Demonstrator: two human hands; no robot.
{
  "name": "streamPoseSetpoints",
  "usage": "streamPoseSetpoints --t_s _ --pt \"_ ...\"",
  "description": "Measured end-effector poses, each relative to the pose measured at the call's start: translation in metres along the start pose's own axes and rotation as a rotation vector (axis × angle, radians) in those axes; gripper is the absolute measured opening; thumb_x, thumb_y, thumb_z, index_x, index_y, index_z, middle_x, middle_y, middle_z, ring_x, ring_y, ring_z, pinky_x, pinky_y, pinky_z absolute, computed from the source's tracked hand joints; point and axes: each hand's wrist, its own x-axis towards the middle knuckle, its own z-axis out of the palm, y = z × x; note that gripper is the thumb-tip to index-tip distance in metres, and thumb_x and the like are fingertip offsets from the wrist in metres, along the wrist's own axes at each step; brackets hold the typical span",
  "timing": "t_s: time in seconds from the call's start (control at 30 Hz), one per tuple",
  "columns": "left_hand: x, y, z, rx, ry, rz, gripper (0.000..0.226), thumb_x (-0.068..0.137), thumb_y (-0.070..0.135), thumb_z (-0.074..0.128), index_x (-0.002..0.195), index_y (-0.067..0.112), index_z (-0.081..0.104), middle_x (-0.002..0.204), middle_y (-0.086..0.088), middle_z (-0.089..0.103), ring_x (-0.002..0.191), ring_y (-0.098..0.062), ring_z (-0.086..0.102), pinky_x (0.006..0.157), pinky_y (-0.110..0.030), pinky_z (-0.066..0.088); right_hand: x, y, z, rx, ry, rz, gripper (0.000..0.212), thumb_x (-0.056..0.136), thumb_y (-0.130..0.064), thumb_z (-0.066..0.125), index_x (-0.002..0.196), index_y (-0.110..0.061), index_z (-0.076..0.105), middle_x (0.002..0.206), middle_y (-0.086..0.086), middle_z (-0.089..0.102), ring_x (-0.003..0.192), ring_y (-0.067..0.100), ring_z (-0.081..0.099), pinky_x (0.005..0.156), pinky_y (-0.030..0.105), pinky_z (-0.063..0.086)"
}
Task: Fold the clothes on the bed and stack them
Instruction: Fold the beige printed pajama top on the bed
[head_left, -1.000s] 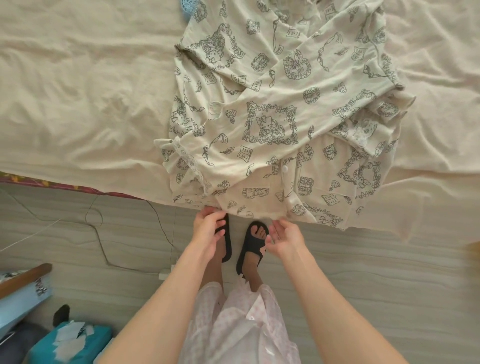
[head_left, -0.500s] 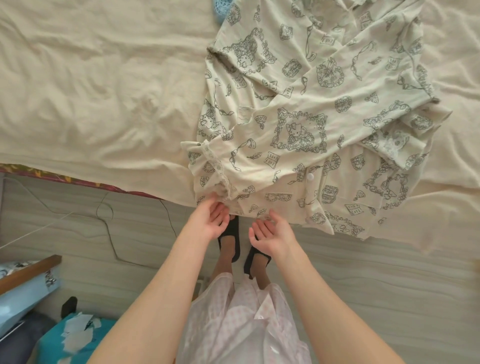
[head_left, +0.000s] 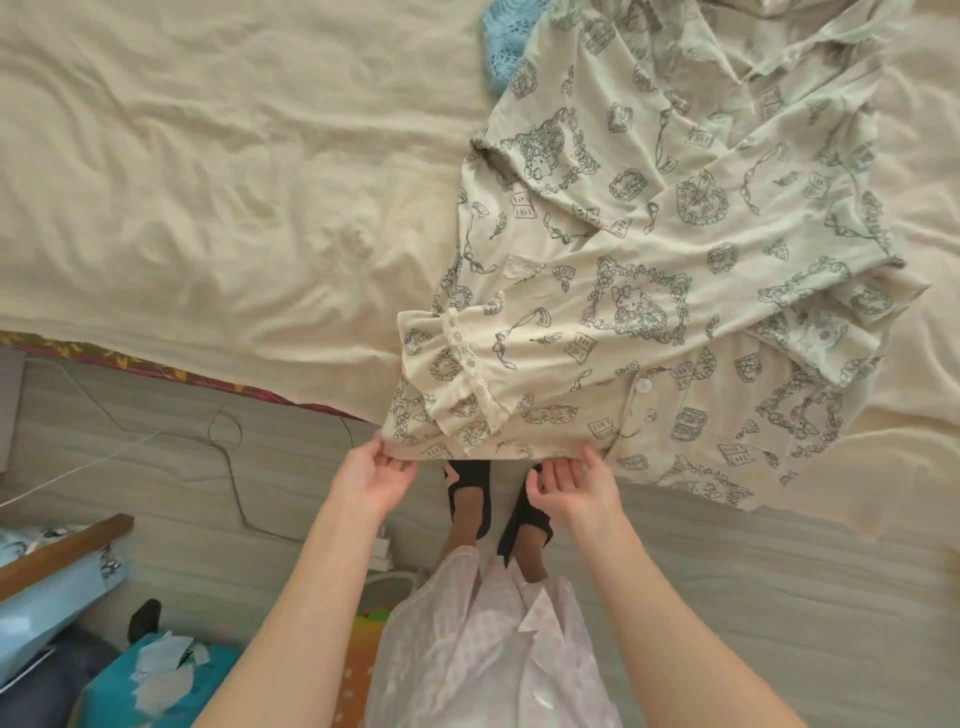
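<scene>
At bed's edge, both hands (head_left: 376, 480) pinch pajama hem (head_left: 498, 447).

Open sheet (head_left: 208, 182) lies left of the printed pyjama top (head_left: 597, 312); blue crochet cloth (head_left: 501, 39) crowds its far edge.

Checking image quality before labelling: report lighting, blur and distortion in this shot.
Head view: soft, even daylight, no glare; bed sheet wrinkles cast faint shadows; printed shirt sharp; wide-angle lens bends the floor lines; forearms loom large at the bottom edge.

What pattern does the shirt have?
Cream shirt with grey-green line drawings, head view.
</scene>
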Motion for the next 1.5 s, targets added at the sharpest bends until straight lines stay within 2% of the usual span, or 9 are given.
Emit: streamPoseSetpoints --t_s 0.23,0.37,0.53,0.77,0.9,1.03,1.2,1.4,1.5 --pt "-0.017 0.005 -0.01 0.21 -0.311 0.014 0.034 0.073 0.001 0.06 0.102 0.017 0.053 0.106 -0.01 0.066 0.096 -0.024 0.065 0.083 -0.046 0.05 -0.004 -0.013 0.0 0.087 -0.004 -0.059 0.014 0.095 -0.028 0.054 0.093 -0.014 0.057 0.092 -0.005 0.056 0.097 0.011 0.053 0.096 0.031 0.037" --pt "-0.029 0.006 -0.003 0.361 -0.292 0.105 0.042 0.081 -0.021 0.045 0.107 0.012 0.05 0.111 -0.02 0.06 0.09 -0.028 0.066 0.063 -0.032 0.058 -0.013 -0.016 -0.008 0.144 -0.041 -0.052 0.017 0.097 -0.014 0.04 0.096 -0.006 0.056 0.113 0.003 0.06 0.117 0.018 0.054 0.098 0.031 0.041" --pt "-0.055 0.014 -0.005 0.426 -0.346 0.017 0.045 0.087 -0.018 0.041 0.126 0.005 0.046 0.118 -0.019 0.058 0.1 -0.029 0.063 0.066 -0.034 0.058 -0.037 -0.013 -0.024 0.221 -0.073 -0.063 0.023 0.1 -0.012 0.034 0.093 -0.002 0.053 0.131 0.01 0.056 0.124 0.026 0.051 0.088 0.041 0.042" --pt "-0.087 0.018 -0.018 0.461 -0.296 0.156 0.042 0.089 -0.017 0.041 0.115 0.016 0.048 0.111 -0.018 0.06 0.098 -0.029 0.062 0.069 -0.039 0.059 -0.072 -0.008 -0.045 0.163 -0.205 -0.05 0.031 0.1 -0.017 0.042 0.128 -0.007 0.052 0.131 0.011 0.056 0.115 0.027 0.055 0.073 0.042 0.046" --pt "-0.093 0.02 -0.02 0.654 -0.174 0.233 0.024 0.094 -0.004 0.044 0.116 0.003 0.05 0.107 -0.013 0.061 0.094 -0.022 0.061 0.075 -0.032 0.052 -0.079 -0.004 -0.054 0.145 -0.163 -0.073 0.017 0.099 -0.015 0.045 0.107 -0.006 0.057 0.127 0.008 0.058 0.125 0.023 0.05 0.093 0.037 0.043" --pt "-0.09 0.03 -0.022 0.802 -0.117 0.352 0.015 0.094 0.005 0.052 0.106 0.0 0.057 0.099 -0.009 0.066 0.09 -0.017 0.063 0.078 -0.028 0.049 -0.08 -0.001 -0.057 0.056 -0.166 -0.125 0.013 0.099 -0.01 0.044 0.094 -0.005 0.055 0.095 0.009 0.061 0.123 0.022 0.05 0.091 0.038 0.044" --pt "-0.082 0.034 -0.033 0.911 -0.087 0.438 0.011 0.094 0.016 0.054 0.091 0.007 0.06 0.093 -0.004 0.066 0.085 -0.014 0.06 0.073 -0.027 0.048 -0.073 0.002 -0.062 0.064 -0.17 -0.156 0.011 0.098 -0.01 0.045 0.094 -0.007 0.056 0.093 0.007 0.061 0.114 0.021 0.052 0.091 0.035 0.044" --pt "-0.074 0.024 -0.025 0.412 -0.207 0.468 0.017 0.097 0.012 0.048 0.081 0.011 0.044 0.088 -0.006 0.068 0.08 -0.015 0.066 0.071 -0.029 0.055 -0.062 0.002 -0.065 -0.009 -0.142 -0.163 0.009 0.097 -0.008 0.048 0.096 -0.007 0.056 0.096 0.007 0.06 0.107 0.02 0.053 0.095 0.034 0.043" --pt "-0.066 0.016 -0.028 0.538 -0.041 0.544 0.013 0.096 0.014 0.052 0.083 0.012 0.048 0.09 -0.008 0.066 0.078 -0.016 0.064 0.07 -0.032 0.054 -0.054 0.003 -0.07 -0.148 -0.073 -0.186 0.008 0.097 -0.009 0.049 0.096 -0.007 0.056 0.095 0.008 0.059 0.092 0.019 0.057 0.08 0.029 0.048"
